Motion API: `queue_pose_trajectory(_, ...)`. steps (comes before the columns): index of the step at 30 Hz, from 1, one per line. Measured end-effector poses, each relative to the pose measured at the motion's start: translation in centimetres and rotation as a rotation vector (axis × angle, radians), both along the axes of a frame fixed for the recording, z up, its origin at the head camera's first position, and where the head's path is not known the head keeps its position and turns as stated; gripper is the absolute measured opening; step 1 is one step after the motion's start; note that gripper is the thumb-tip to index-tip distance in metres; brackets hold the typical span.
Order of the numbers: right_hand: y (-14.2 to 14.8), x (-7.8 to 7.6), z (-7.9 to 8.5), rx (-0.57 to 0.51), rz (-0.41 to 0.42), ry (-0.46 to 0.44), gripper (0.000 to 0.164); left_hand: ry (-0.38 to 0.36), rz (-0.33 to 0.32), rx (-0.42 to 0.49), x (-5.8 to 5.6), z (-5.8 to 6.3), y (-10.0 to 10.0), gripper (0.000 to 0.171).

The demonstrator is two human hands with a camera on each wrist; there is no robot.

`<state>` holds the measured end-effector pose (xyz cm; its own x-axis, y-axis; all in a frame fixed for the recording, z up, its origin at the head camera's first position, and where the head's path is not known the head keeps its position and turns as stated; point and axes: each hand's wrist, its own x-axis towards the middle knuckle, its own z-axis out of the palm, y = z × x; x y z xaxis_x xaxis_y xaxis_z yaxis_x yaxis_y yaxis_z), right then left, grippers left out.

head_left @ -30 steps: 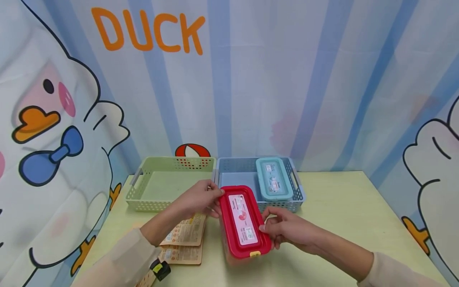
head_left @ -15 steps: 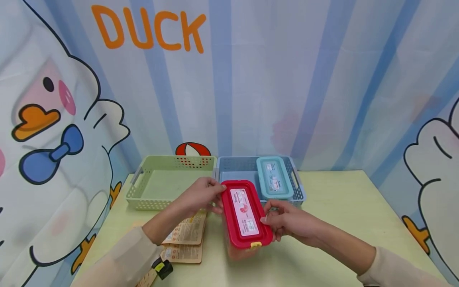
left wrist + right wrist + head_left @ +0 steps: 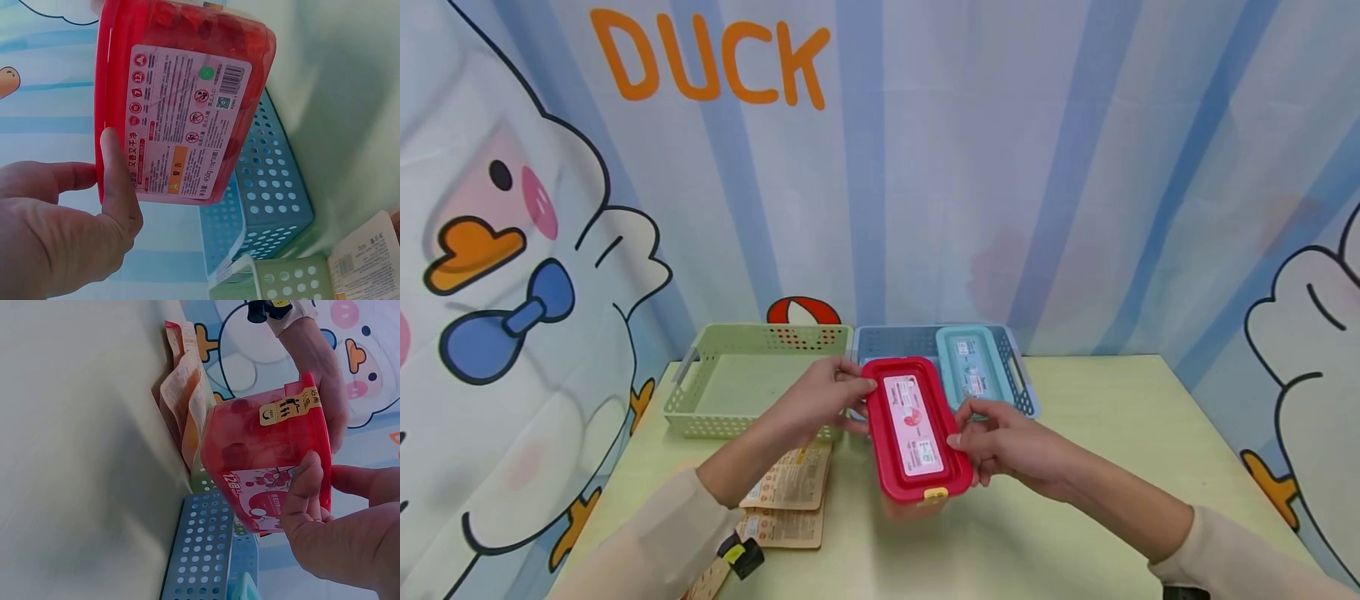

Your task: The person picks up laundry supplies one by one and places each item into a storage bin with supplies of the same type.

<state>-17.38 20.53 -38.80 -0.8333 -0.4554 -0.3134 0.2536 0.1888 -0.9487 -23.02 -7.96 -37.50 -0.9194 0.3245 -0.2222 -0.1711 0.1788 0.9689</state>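
The left hand [image 3: 820, 400] pinches the far left edge of a red-lidded box [image 3: 917, 429], its thumb on the lid's rim and a finger laid along the side. The right hand [image 3: 1011, 446] grips the opposite long edge nearer the person, thumb on top and fingers bent beneath the rim. Between them the box hangs tilted above the table [image 3: 1112, 400], its lid on, its shadow falling on the tabletop. Through its clear walls I can make out reddish contents, though not what they are. A yellow sticker [image 3: 290, 406] runs from the lid down one end, and a printed label [image 3: 187, 125] covers one side.

Just beyond the box sits a blue basket [image 3: 887, 337], partly hidden by it, with a turquoise-lidded box [image 3: 973, 367] leaning inside at the right. A green basket [image 3: 752, 379] stands right beside it, on the left. Two pouches [image 3: 790, 483] lie overlapping in front of the green one, partly under the left forearm. Behind everything hangs a blue-striped backdrop [image 3: 940, 150] lettered DUCK in orange.
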Motion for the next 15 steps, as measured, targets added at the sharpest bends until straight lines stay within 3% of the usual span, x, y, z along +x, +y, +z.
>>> queue_pose_trajectory(9,0.08,-0.2,0.36,-0.003,-0.015,0.012,0.038,0.074,0.032,-0.019,0.24,0.15,0.44,0.045)
queue_pose_trajectory(15,0.13,-0.34,0.49,0.001,-0.024,0.036,0.036,0.049,0.019,-0.032,0.11,0.44,0.39,0.059)
